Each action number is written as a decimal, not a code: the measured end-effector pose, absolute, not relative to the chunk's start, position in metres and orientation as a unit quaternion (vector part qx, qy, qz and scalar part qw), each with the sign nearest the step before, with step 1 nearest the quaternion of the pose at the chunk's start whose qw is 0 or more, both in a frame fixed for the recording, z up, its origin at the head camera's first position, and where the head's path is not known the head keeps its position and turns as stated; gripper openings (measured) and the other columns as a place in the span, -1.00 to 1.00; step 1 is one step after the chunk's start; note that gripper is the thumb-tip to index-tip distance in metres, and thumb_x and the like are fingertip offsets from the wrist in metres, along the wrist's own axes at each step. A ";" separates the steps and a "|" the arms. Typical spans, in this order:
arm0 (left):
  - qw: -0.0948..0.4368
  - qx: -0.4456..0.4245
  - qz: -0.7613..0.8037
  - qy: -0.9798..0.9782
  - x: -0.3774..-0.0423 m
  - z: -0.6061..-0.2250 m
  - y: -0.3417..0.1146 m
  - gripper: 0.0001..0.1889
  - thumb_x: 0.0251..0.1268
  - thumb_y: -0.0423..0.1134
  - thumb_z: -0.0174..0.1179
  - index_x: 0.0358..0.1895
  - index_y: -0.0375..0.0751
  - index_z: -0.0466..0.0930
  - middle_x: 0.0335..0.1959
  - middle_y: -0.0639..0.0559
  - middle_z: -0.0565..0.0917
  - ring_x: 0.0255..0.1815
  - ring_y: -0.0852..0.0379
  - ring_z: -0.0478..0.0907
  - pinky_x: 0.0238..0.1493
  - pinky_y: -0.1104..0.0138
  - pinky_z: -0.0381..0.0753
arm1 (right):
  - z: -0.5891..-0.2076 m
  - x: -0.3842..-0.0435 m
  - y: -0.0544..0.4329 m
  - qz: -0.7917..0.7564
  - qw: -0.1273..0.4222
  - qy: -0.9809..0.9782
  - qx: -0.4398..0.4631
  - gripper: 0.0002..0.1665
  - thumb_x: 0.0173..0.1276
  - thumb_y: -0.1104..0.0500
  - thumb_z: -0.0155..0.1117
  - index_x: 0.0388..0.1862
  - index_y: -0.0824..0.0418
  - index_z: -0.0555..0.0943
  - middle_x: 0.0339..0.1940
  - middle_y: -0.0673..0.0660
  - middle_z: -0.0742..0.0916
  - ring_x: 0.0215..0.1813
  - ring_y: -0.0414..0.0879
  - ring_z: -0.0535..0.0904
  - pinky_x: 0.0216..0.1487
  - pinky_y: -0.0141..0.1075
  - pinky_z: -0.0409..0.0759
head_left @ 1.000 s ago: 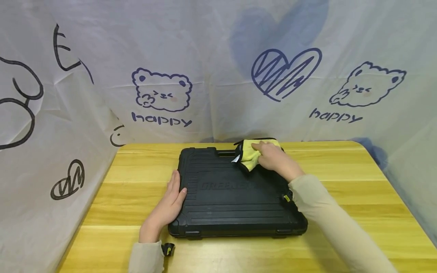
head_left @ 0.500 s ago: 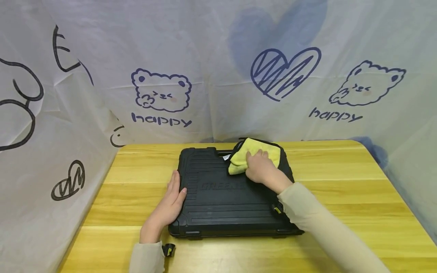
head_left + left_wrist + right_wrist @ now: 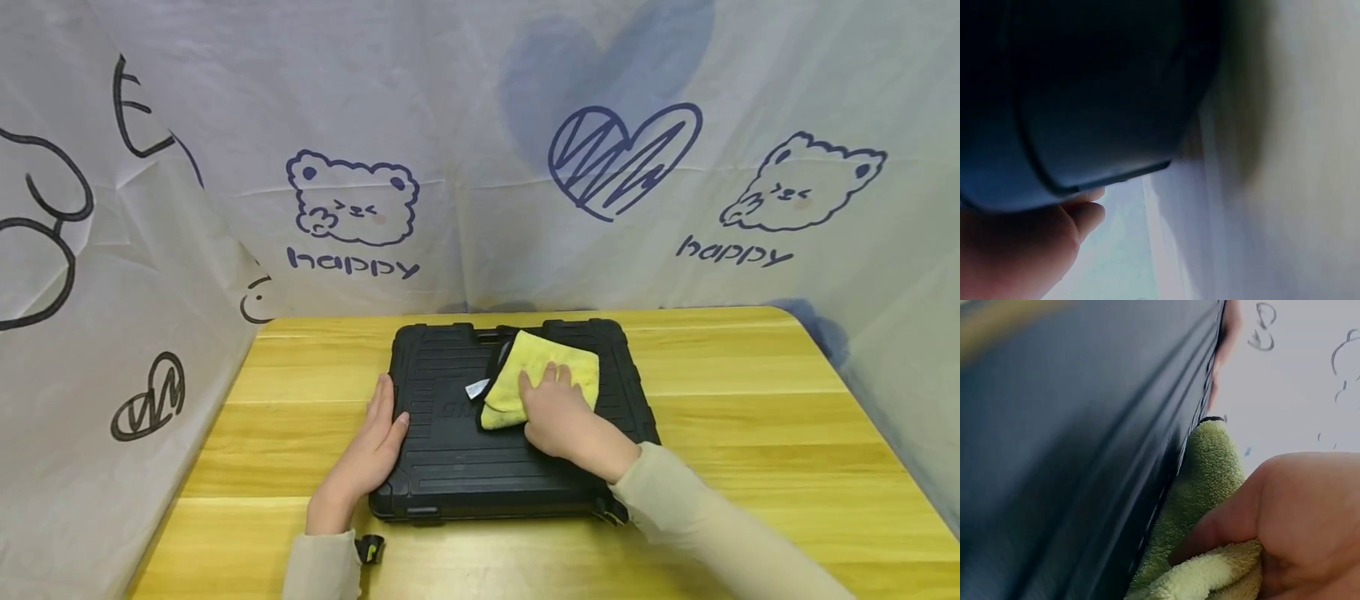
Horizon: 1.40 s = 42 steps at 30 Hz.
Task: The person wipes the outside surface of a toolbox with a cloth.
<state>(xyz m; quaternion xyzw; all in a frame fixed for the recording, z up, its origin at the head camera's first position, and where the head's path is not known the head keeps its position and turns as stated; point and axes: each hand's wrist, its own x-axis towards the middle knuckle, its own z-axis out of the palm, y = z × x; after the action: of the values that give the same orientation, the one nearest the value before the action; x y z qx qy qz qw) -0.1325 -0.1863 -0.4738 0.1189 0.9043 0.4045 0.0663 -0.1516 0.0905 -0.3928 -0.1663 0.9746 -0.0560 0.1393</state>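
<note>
A black hard plastic tool case (image 3: 480, 467) lies flat on the wooden table, with ridges and raised letters on its lid, partly covered. My right hand (image 3: 562, 421) presses a yellow cloth (image 3: 558, 358) with a black border and white tag onto the lid's middle. In the right wrist view, a fold of the cloth (image 3: 1210, 462) is bunched between thumb and palm of that hand (image 3: 1310, 519). My left hand (image 3: 367, 446) rests against the case's left side, fingers straight along it and thumb at the top edge. The case's wall (image 3: 1097, 94) fills much of the left wrist view.
The wooden table (image 3: 750, 400) extends on both sides of the case. White fabric (image 3: 480, 83) with drawn bears and hearts hangs behind and at the sides. A small black piece with a yellow mark (image 3: 370, 548) is by the left wrist.
My right hand has moved the cloth from the case's far right corner toward me and to the left, onto the lid's middle. The left hand and the case stay in place.
</note>
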 end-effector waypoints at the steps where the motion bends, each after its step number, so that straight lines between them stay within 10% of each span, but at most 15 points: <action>1: 0.065 0.119 0.404 0.905 -0.133 -0.474 -0.186 -0.29 0.67 -0.06 -0.33 0.57 -0.34 -0.46 0.60 -0.23 -0.42 0.60 -0.19 -0.44 0.51 -0.13 -0.22 | -0.392 -0.146 0.089 -0.056 0.138 0.973 -0.175 -0.28 0.36 0.27 0.14 0.50 0.38 0.27 0.39 0.67 0.26 0.43 0.56 0.13 0.25 0.26 0.39; 13: 0.062 0.116 0.404 0.905 -0.133 -0.474 -0.187 -0.29 0.67 -0.07 -0.32 0.57 -0.35 -0.46 0.61 -0.22 -0.41 0.60 -0.18 -0.43 0.51 -0.12 -0.21 | -0.393 -0.089 0.093 -0.074 0.133 0.954 -0.257 -0.14 0.12 0.43 0.14 0.49 0.32 0.31 0.43 0.62 0.24 0.46 0.52 0.10 0.31 0.29 0.30; 29: 0.066 0.115 0.405 0.905 -0.131 -0.473 -0.187 -0.29 0.67 -0.03 -0.34 0.58 -0.32 -0.45 0.61 -0.18 -0.43 0.60 -0.18 -0.44 0.51 -0.12 -0.23 | -0.411 -0.060 0.129 -0.104 -0.005 0.925 -0.366 0.01 -0.14 0.63 0.04 0.42 0.18 0.47 0.43 0.46 0.38 0.45 0.35 0.27 0.26 0.18 0.43; 35: 0.065 0.115 0.408 0.903 -0.131 -0.474 -0.189 -0.28 0.67 -0.04 -0.32 0.57 -0.32 -0.46 0.61 -0.17 -0.43 0.60 -0.17 -0.44 0.51 -0.13 -0.22 | -0.417 -0.059 0.146 -0.139 -0.021 0.912 -0.386 0.07 -0.17 0.69 0.10 0.40 0.05 0.52 0.49 0.29 0.38 0.47 0.23 0.30 -0.15 -0.20 0.69; 42: 0.066 0.116 0.406 0.904 -0.132 -0.475 -0.188 -0.27 0.67 -0.03 -0.32 0.57 -0.31 -0.48 0.61 -0.16 -0.44 0.60 -0.15 -0.44 0.52 -0.09 -0.20 | -0.424 -0.068 0.163 -0.177 -0.065 0.893 -0.409 0.06 -0.27 0.69 0.06 0.24 -0.04 0.66 0.40 0.17 0.52 0.34 0.21 0.47 -0.66 -0.58 0.20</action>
<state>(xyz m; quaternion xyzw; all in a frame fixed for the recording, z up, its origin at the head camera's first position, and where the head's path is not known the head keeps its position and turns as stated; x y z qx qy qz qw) -0.1315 -0.1883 -0.4746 0.1156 0.9043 0.4055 0.0664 -0.0679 0.1631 -0.4242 -0.4091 0.8928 -0.1771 -0.0650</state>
